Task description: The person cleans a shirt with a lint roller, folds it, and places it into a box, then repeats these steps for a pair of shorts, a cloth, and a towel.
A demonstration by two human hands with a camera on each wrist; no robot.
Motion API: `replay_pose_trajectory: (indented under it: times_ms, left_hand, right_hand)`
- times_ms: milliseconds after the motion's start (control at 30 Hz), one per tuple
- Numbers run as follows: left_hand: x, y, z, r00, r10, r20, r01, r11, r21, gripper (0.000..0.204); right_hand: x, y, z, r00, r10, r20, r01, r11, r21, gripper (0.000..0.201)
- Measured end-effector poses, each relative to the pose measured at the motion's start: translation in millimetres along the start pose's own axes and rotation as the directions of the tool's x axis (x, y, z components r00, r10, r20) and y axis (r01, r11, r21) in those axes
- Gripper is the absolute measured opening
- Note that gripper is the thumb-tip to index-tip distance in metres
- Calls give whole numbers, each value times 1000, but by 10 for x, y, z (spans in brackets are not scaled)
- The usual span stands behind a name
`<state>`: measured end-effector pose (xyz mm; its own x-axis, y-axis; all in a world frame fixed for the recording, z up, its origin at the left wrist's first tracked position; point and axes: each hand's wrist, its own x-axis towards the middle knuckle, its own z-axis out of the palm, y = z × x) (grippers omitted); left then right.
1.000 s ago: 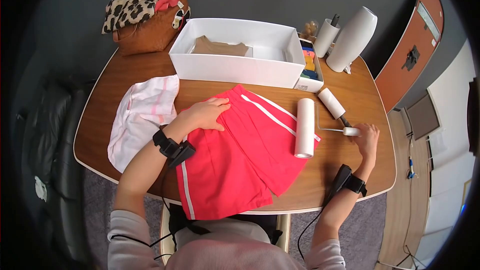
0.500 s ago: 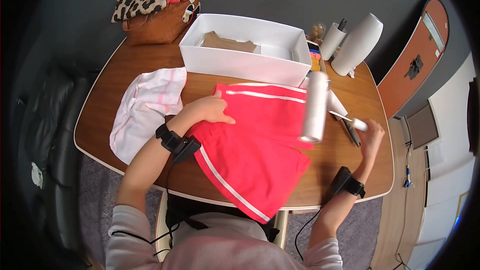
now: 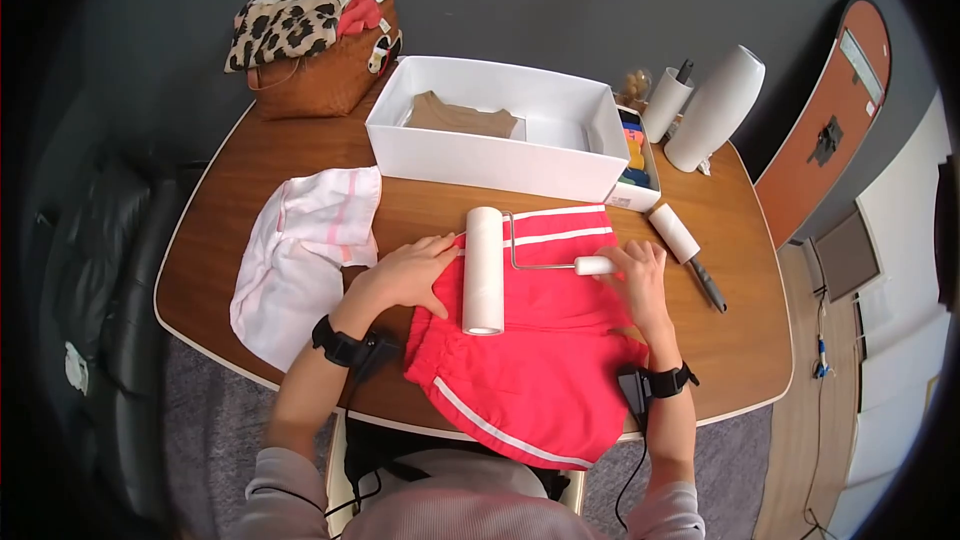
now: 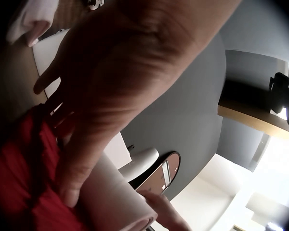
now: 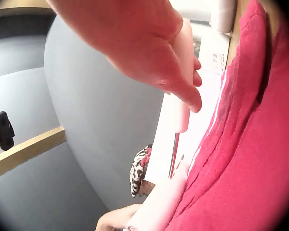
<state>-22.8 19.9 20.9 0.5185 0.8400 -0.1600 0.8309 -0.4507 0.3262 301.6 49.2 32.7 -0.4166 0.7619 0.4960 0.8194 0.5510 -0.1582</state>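
Observation:
Red shorts [image 3: 535, 370] with white side stripes lie turned sideways on the table, their elastic waistband on the left and a lower edge hanging over the front. My left hand [image 3: 408, 275] rests at the waistband with its fingers stretched out, thumb apart. In my right hand [image 3: 640, 280] is the white handle of a large lint roller [image 3: 484, 275], pinched between thumb and fingers. The roller's white roll lies upon the shorts near the waistband, right beside the left thumb. The left wrist view shows that thumb [image 4: 72, 190] on the red cloth, close against the roll.
A second, smaller lint roller [image 3: 678, 235] lies to the right. Behind is a white box [image 3: 500, 162] with a tan garment [image 3: 460, 118] inside, near a narrow box of folded items [image 3: 637, 195]. A white-and-pink cloth [image 3: 300, 260] lies left; a brown bag [image 3: 320, 85] stands back left.
The shorts have turned so the waistband faces left. My right hand has lifted the lint roller from the right side and brought it leftward to the waistband, near the left hand.

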Motion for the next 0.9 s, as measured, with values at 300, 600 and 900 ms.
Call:
replay_pose_trajectory:
  times_ms: [300,600,900]
  left_hand:
    - [-66,11,115,996,-54,-64,57,997,48,101]
    - [-114,29,55,997,-53,-56,52,998,-23,93]
    - [-132,28,40,997,-66,-32,65,998,-18,96]
  right_hand:
    - [-174,415,-193,984,99,147,-88,993,-76,28]
    - [-484,1049,-552,938,331,100,-300,924,-236,25]
    - [-761,1380,-830,929,323,-182,-370,801,-470,13]
